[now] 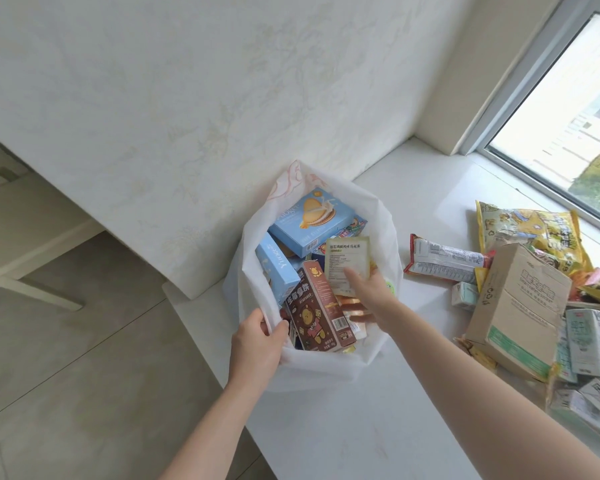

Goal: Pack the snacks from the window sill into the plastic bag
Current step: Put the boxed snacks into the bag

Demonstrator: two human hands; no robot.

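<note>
- The white plastic bag (371,344) stands open on the white window sill (378,427), at the sill's left end close to the pale patterned wall (187,98).
- The left hand (257,344) grips the bag's near-left rim, fingers and thumb curled round the thin plastic; its grip is closed on the rim.
- The right hand (368,289) reaches into the bag's mouth from the right and holds a pale green flat packet with printed text (349,259), thumb on its face; the other fingers are blurred, so how they lie is unclear.
- Inside the bag lie a light blue biscuit box with a sandwich-cookie picture (312,223) toward the far side, a second light blue box (278,271) at the left, and a brown carton with a cartoon bear (321,306) leaning at the near side.
- To the right of the bag on the sill, apart from it, lies a red-and-white long wrapper (444,259).
- Further right, toward the window (568,116), a heap holds a brown cardboard box (516,306), a yellow crinkled snack bag (530,233) and several small white-and-green drink cartons (589,341).
</note>
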